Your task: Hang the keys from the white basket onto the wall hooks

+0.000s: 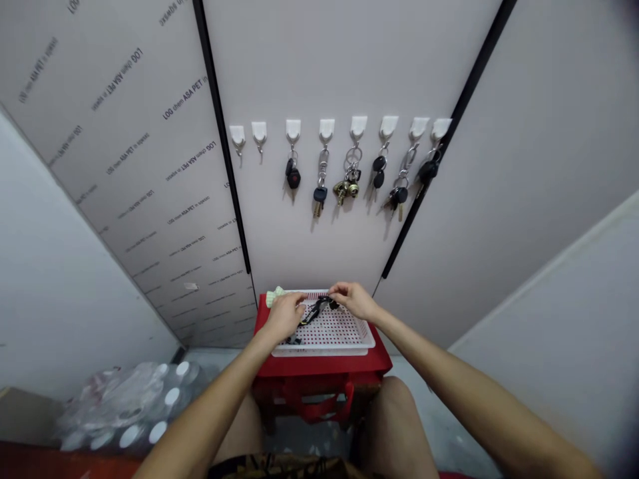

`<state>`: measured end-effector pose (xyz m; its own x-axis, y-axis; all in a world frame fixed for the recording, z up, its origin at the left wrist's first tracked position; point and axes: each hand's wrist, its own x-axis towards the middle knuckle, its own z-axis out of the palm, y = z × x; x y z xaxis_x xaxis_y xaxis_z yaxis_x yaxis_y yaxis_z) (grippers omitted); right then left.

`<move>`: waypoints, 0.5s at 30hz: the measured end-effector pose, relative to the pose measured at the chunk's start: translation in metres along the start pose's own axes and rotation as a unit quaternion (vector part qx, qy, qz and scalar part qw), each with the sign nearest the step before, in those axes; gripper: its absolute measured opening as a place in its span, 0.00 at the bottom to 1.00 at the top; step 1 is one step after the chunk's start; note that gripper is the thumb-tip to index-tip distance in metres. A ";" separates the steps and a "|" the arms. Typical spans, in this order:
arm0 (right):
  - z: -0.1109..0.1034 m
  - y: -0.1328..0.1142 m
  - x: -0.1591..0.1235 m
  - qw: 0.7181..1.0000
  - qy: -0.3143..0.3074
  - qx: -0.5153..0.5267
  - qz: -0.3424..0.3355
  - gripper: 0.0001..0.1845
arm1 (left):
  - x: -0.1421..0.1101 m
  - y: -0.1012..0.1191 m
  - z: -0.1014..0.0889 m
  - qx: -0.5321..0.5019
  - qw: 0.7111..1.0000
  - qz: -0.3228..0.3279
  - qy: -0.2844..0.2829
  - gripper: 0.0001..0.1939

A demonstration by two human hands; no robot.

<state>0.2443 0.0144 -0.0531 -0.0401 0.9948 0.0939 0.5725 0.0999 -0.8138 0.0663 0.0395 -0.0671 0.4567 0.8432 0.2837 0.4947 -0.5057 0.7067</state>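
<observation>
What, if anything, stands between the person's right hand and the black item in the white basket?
Nothing visible stands in between. The fingertips of the right hand are right at the upper end of the black item, inside the rim of the white basket; whether they touch it is unclear.

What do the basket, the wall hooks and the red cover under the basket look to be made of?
Basket: likely moulded plastic, white, from its regular perforations and smooth rim. Wall hooks: smooth white plates, probably plastic, with shiny, silvery metal prongs. Red cover: probably matte fabric, given its soft, drooping strap; woven or non-woven, I can't tell.
</observation>
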 end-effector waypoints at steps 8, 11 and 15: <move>-0.004 -0.050 -0.001 0.968 -0.016 0.250 -0.025 0.09 | 0.010 0.017 -0.003 -0.306 0.950 -0.027 -0.051 0.15; -0.002 -0.063 0.002 0.961 -0.023 0.274 -0.013 0.09 | 0.015 0.018 -0.013 -0.320 0.946 -0.049 0.027 0.11; 0.001 -0.069 0.010 0.979 -0.003 0.202 -0.007 0.09 | 0.016 0.023 -0.031 -0.238 0.963 -0.035 0.121 0.08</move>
<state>0.2033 0.0180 0.0029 -0.0523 0.9931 0.1045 0.2001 0.1130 -0.9732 0.0618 0.0473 -0.0264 0.2209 0.9190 0.3265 0.0963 -0.3537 0.9304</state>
